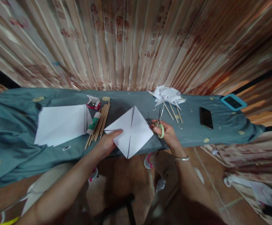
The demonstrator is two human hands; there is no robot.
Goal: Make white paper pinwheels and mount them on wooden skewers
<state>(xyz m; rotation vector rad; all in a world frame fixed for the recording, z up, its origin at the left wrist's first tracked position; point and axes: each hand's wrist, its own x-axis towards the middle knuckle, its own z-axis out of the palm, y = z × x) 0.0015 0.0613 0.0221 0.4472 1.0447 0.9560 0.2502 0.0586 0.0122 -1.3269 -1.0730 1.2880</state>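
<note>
A square of white paper (pixel 138 132) is turned corner-up over the cloth's near edge, with slits running inward from its top, bottom and left corners. My left hand (pixel 109 140) grips it at the left, thumb lying on top and fingers hidden beneath. To the right of the paper, my right hand (pixel 166 132) is closed round the pale green handles of a pair of scissors (pixel 160 116). The metal blades point up and away from me, apart from the sheet.
Left of the paper lie wooden sticks (pixel 104 117), a glue stick (pixel 94 122), a red-and-white box (pixel 93 102) and stacked white paper (pixel 61 123). White paper pinwheels (pixel 167 95) on sticks lie behind the scissors. Farther right are a black phone (pixel 205 118) and a blue-framed device (pixel 233 102). Curtains hang behind.
</note>
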